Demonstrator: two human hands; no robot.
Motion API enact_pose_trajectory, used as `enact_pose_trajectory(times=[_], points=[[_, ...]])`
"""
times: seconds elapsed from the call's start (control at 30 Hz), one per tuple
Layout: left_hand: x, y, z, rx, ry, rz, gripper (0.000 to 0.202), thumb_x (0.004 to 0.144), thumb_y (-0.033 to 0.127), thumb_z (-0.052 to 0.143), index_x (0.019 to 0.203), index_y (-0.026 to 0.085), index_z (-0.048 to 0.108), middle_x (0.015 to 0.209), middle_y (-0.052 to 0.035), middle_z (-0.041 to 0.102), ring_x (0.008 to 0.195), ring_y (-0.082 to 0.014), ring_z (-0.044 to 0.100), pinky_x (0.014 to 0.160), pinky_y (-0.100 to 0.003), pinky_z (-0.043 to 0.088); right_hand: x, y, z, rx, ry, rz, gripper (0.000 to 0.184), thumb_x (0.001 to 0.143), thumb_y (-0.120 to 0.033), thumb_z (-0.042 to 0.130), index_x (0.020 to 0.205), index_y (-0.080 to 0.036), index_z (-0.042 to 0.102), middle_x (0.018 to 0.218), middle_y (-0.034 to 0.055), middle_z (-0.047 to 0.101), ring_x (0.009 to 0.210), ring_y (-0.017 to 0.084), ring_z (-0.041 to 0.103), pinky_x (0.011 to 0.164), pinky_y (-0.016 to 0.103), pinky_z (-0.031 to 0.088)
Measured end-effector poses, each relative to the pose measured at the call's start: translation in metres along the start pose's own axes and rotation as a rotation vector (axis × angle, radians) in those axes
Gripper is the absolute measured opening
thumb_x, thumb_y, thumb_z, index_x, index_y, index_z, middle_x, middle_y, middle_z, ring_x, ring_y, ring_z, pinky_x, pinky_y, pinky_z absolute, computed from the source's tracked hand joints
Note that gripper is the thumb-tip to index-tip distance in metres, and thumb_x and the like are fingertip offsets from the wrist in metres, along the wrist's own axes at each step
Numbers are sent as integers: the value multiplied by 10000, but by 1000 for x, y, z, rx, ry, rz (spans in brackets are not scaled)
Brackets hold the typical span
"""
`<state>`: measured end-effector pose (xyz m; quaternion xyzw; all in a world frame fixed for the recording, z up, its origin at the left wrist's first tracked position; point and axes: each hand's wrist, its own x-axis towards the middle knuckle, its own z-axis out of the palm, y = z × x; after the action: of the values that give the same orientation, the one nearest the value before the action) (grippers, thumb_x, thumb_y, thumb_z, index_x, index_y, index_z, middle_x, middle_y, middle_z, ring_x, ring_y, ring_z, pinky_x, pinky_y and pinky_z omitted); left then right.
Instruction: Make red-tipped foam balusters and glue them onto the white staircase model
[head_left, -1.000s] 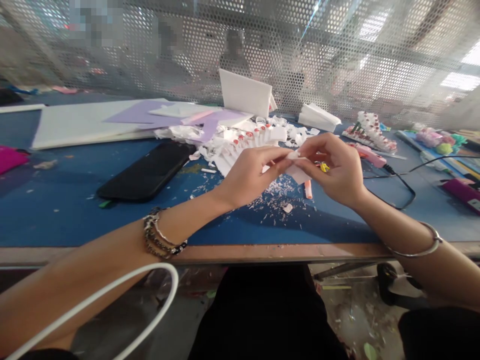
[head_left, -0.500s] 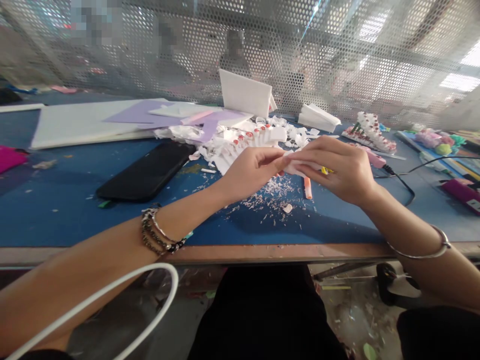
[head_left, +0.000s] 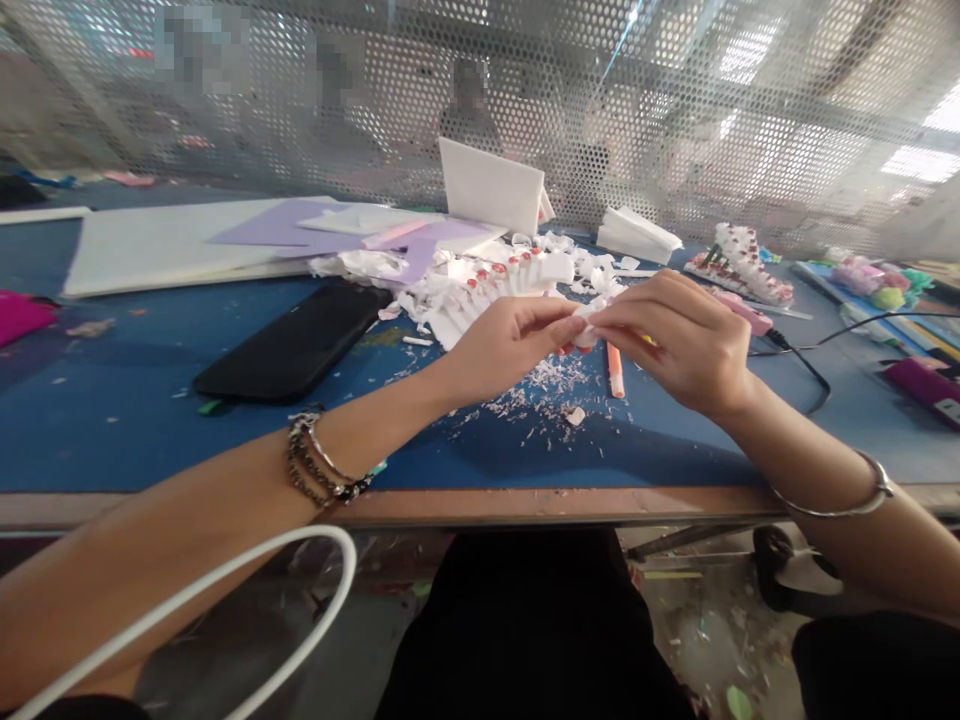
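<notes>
Both hands meet above the blue table, pinching a small white piece (head_left: 590,322) that looks soft, like foam; its exact kind is hard to make out. My left hand (head_left: 510,345) grips its left side between thumb and fingers. From the other side my right hand (head_left: 675,335) closes on it, its fingers hiding much of it. Just below lies an orange and white stick (head_left: 615,372) beside fine white shavings (head_left: 547,390). Behind the hands sits a white fringed strip with red dots (head_left: 501,272) among crumpled white scraps (head_left: 592,268).
A black phone (head_left: 292,345) lies to the left, before white and purple sheets (head_left: 262,225). At right are a pink corded tool (head_left: 750,315), a white and red flower-like piece (head_left: 739,255) and a purple object (head_left: 922,388). A perforated metal screen (head_left: 390,110) stands behind.
The right hand has shifted and turned slightly around the white piece, and its fingers sit a little apart from the left ones. Both hands keep hold of it.
</notes>
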<state>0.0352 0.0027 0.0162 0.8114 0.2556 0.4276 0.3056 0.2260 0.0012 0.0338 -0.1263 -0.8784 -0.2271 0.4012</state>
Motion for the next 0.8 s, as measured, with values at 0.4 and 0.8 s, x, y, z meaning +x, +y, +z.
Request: enact_pose_trajectory(times=[0.4,0.8], points=[[-4,3,2,237,4,215,240,891,238,389,848,136,602,737,-23,577,692,-105,537,636,-210,428,4,-3,4,537,-11,543,137,735,-259,639,705,-141,577,667,-1,575,581,70,504,494,195,417],[-4,2,-2,471,13,397,209,895,197,374,895,99,559,749,-52,578,680,-120,521,625,-229,410,4,-3,7,573,5,564,113,705,-208,667,683,-144,576,642,-11,551,593,73,479,521,213,386]])
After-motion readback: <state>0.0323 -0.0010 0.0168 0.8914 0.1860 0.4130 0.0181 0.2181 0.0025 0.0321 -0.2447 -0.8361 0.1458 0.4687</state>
